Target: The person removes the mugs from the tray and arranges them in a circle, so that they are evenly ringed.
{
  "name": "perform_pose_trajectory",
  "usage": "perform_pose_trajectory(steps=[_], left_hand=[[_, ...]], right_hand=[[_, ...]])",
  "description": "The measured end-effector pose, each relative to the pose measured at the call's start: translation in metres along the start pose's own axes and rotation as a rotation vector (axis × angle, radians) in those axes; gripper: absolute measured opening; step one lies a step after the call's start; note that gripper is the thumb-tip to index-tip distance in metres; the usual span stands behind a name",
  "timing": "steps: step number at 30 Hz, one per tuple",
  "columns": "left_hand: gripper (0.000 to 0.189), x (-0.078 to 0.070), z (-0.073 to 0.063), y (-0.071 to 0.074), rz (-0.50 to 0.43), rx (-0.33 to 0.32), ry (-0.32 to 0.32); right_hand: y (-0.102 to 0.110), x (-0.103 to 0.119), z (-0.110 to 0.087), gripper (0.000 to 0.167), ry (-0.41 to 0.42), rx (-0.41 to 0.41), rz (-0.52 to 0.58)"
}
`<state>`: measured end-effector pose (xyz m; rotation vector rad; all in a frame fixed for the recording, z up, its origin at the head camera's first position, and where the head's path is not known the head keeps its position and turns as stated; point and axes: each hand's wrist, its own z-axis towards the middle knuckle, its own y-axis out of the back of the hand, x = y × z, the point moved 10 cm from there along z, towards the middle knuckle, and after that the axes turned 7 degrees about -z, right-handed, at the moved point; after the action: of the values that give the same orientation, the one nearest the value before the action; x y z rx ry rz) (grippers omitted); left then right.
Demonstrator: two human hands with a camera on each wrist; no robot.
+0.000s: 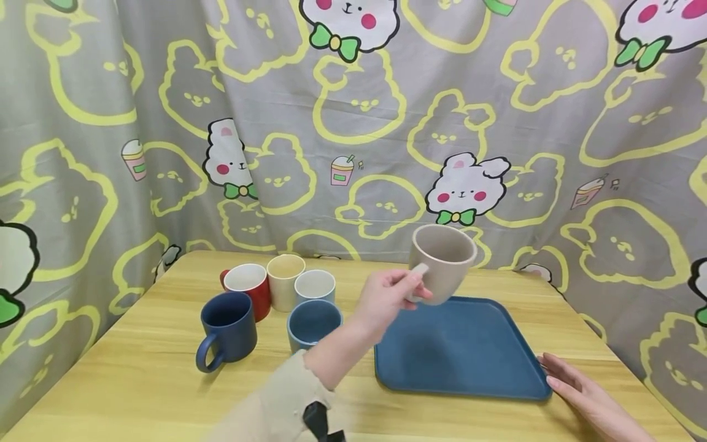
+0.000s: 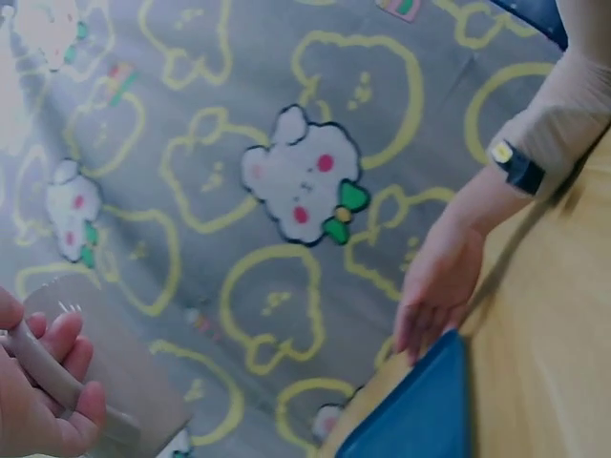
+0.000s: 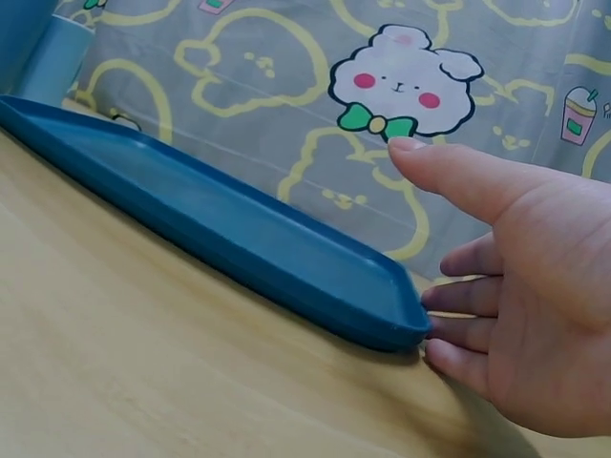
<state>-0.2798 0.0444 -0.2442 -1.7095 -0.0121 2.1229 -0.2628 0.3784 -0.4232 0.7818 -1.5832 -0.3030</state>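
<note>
My left hand grips a taupe mug by its handle. The mug is held in the air over the back left part of a blue rectangular tray, slightly tilted, its rim upward. In the left wrist view the fingers curl round the handle of the taupe mug. At the tray's right edge is my right hand. The right wrist view shows that hand with fingers relaxed, their tips at the tray's near corner and the thumb raised apart from it.
Left of the tray stand a navy mug with its handle toward me, a red mug with a white inside, a cream mug, a pale blue cup and a blue cup, partly behind my left forearm. A patterned curtain hangs behind the wooden table.
</note>
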Motion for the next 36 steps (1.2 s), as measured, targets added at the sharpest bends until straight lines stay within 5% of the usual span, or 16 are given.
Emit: perform_pose_trajectory(steps=[6,13,25,32,36], left_hand=[[0.022,-0.025,-0.012,0.038,0.015,-0.016,-0.056],[0.022,-0.047,-0.027,0.085,0.068,-0.116,-0.079],[0.02,-0.072,-0.078,0.151,0.146,-0.223,-0.103],[0.028,-0.081,-0.109,0.18,0.063,-0.196,-0.213],[0.031,-0.081,-0.123,0.191,0.042,-0.17,-0.22]], right_hand=[[0.004,0.005,-0.003,0.056,0.071,-0.053,-0.057],[0.003,0.008,-0.001,0.056,0.112,-0.014,-0.003],[0.001,0.009,-0.003,0.053,0.227,0.051,0.025],[0.0,0.002,0.0,0.057,0.15,0.059,0.052],[0.0,-0.004,0.001,0.059,0.079,0.059,0.045]])
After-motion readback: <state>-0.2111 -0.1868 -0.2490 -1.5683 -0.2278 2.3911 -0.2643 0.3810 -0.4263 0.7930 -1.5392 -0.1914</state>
